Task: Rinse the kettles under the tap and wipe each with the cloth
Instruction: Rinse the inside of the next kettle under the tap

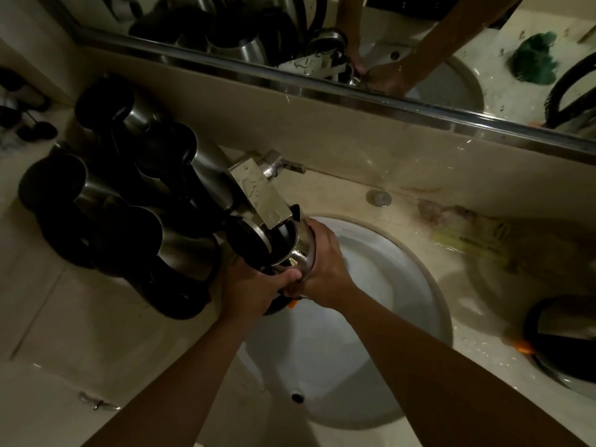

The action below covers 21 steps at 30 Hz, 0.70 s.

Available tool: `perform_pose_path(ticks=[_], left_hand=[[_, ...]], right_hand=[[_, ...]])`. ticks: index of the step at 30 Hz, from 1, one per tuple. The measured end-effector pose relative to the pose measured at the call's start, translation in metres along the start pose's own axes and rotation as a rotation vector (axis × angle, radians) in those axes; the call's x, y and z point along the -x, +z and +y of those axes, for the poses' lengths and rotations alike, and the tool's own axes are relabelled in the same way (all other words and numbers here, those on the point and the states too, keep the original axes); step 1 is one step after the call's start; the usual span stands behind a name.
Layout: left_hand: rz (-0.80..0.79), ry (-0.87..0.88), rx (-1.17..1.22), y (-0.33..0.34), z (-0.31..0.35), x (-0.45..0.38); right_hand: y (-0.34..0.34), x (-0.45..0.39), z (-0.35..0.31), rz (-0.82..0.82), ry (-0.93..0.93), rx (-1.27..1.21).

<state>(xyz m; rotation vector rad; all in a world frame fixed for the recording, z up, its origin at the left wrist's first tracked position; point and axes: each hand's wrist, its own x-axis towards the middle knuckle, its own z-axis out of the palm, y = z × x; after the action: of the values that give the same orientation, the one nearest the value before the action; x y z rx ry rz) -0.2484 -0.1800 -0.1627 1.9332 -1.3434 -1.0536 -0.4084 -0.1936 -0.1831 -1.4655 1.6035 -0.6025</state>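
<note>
I hold a steel kettle (287, 245) with an open black lid (246, 243) over the white sink (371, 275), its mouth right under the flat chrome tap spout (261, 196). My left hand (250, 290) grips its black handle from below. My right hand (322, 269) wraps the shiny body on the right side. Several more steel kettles (129, 201) with black lids stand packed together on the counter to the left. A green cloth (535, 58) shows only as a reflection in the mirror.
Another kettle (564, 343) with a black handle and orange tab stands on the wet counter at the right edge. A round chrome button (379, 198) sits behind the basin. The mirror's chrome frame (322, 91) runs along the wall.
</note>
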Motion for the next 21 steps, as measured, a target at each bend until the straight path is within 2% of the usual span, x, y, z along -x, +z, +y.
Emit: perform_pose_path(ticks=[21], left_hand=[[0.031, 0.066, -0.055, 0.000, 0.012, 0.002]], right_hand=[[-0.005, 0.001, -0.002, -0.014, 0.009, -0.043]])
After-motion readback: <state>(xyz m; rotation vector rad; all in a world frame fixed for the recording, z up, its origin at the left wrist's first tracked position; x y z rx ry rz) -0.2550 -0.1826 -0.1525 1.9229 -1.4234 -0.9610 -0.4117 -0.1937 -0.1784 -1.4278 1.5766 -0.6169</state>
